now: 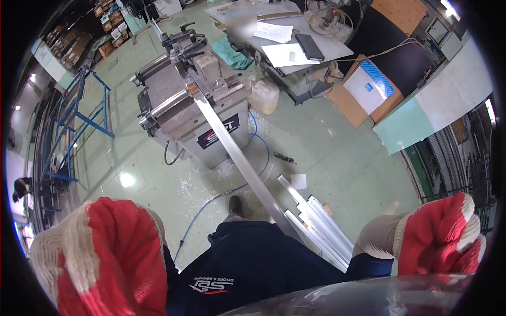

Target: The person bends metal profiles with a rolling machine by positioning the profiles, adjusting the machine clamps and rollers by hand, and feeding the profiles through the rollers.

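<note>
Both my hands are raised close to the view in red-and-white knit work gloves. My left hand (110, 253) is at the lower left, its fingers curled; whatever it may grip is hidden. At the lower right, my right hand (440, 237) is also closed, and its contents cannot be made out. A shiny, see-through curved surface (363, 297) crosses the bottom edge beside my right hand. In front of me, a long silver metal profile (232, 147) runs from the grey machine (174, 105) down toward my waist, apart from both hands.
Several silver profiles (319, 226) lie on the floor at my right. A blue hose (211, 199) snakes past my shoe (235, 204). Beyond are a workbench (332, 47) with papers, a plastic jug (263, 96), an open cardboard box (363, 92) and a blue metal rack (79, 116).
</note>
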`<state>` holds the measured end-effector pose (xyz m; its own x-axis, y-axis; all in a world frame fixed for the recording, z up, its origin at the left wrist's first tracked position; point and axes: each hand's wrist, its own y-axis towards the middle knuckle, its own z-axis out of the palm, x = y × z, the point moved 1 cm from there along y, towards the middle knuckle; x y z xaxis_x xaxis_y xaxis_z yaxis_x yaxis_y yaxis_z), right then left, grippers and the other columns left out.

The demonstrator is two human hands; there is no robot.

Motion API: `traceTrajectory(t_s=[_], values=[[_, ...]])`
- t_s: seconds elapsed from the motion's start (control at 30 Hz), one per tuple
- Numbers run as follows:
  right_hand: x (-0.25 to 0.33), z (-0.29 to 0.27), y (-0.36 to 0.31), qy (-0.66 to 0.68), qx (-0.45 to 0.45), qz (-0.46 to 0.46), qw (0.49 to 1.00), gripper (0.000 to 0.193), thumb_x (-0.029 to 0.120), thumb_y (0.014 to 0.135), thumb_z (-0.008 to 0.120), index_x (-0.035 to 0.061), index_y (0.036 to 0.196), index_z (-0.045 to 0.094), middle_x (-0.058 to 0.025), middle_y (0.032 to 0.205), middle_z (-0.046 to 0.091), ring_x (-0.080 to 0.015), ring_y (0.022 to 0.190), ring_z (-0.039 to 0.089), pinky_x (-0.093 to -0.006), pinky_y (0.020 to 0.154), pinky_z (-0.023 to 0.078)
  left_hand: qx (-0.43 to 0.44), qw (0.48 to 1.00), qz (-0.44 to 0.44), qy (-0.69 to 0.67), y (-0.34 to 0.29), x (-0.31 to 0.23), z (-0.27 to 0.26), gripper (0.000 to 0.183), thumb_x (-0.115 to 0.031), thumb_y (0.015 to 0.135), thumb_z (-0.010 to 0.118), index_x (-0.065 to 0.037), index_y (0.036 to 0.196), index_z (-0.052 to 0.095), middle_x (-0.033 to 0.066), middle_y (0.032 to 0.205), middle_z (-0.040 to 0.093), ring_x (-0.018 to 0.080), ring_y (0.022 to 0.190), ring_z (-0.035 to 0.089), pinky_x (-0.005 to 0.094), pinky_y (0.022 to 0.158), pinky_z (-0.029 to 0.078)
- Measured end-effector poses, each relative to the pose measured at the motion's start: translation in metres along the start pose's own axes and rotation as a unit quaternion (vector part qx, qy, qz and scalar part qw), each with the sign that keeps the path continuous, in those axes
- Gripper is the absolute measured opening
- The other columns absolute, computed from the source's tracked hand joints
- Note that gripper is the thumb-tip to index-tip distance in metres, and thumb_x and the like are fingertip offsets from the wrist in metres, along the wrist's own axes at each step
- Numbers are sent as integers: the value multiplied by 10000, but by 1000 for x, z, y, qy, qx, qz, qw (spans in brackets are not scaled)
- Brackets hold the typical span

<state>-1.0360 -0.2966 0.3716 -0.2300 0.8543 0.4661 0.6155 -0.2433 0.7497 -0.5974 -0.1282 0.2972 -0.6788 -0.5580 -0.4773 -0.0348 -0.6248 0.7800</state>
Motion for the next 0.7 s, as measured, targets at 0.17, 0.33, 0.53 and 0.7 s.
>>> traceTrajectory(t_s=[0.17, 0.33, 0.53, 0.7], values=[[-20, 45, 27, 97, -45, -57, 993, 183, 109, 815, 754, 133, 995, 739, 46, 850, 718, -77, 725, 676, -224, 706, 500, 11, 996, 10, -84, -2, 5, -15, 301, -242, 1049, 609, 10, 1214, 618, 161, 1001, 700, 286, 860, 727, 436, 774, 641], [-28, 49, 26, 205, -93, -76, 971, 225, 89, 861, 748, 142, 1079, 753, 58, 921, 743, -49, 774, 692, -186, 718, 501, -13, 984, 16, -179, -21, 3, 2, 320, -247, 1060, 598, 11, 1249, 617, 167, 1041, 708, 290, 897, 732, 434, 803, 647], [-46, 62, 25, 315, -157, -166, 921, 280, 64, 916, 740, 152, 1181, 769, 72, 1007, 774, -15, 833, 710, -140, 733, 502, 24, 966, 41, -255, -17, 1, -14, 345, -253, 1072, 584, 12, 1290, 616, 175, 1088, 717, 295, 943, 739, 432, 837, 655], [-101, 71, -24, 555, -101, -175, 807, 542, 221, 1011, 690, 10, 1473, 500, -155, 1237, 673, -224, 990, 737, -338, 800, 621, -159, 969, 188, -28, -32, 5, -21, 421, -327, 1105, 496, 5, 1338, 610, 175, 1211, 697, 282, 1050, 708, 434, 998, 572]])
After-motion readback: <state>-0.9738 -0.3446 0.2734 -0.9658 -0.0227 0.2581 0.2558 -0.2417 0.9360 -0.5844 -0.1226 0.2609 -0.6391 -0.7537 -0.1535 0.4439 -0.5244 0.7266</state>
